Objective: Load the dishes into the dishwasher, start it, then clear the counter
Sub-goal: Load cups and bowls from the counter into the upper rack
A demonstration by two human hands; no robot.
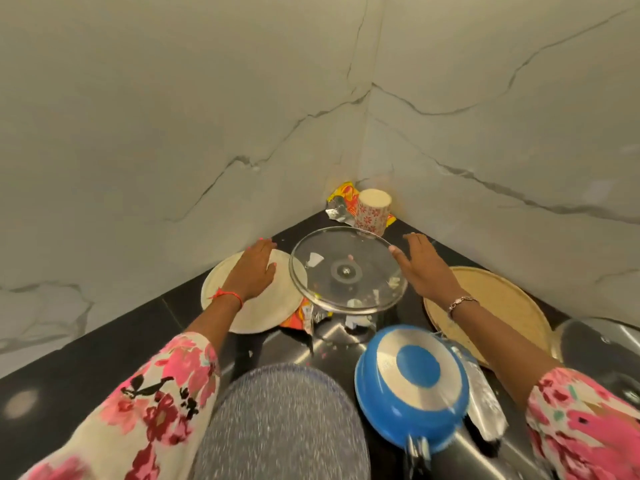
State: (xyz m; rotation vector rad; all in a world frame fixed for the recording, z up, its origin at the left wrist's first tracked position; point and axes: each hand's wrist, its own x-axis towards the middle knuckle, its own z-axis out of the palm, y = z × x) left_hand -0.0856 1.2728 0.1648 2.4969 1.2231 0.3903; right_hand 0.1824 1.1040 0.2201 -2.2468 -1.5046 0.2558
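While left hand (251, 271) and right hand (424, 268) flank it, fingers (263, 245) straight and empty, glass lid (348, 270) reads round, clear, metal-rimmed; cream plate (256, 313) matte, circular.

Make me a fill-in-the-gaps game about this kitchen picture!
1. The left hand rests on a round, cream ____.
2. The pan is coloured ____.
3. The right hand touches the edge of the see-through glass ____.
4. The flowery cup sits in the back ____ of the counter.

Missing words: plate; blue; lid; corner.
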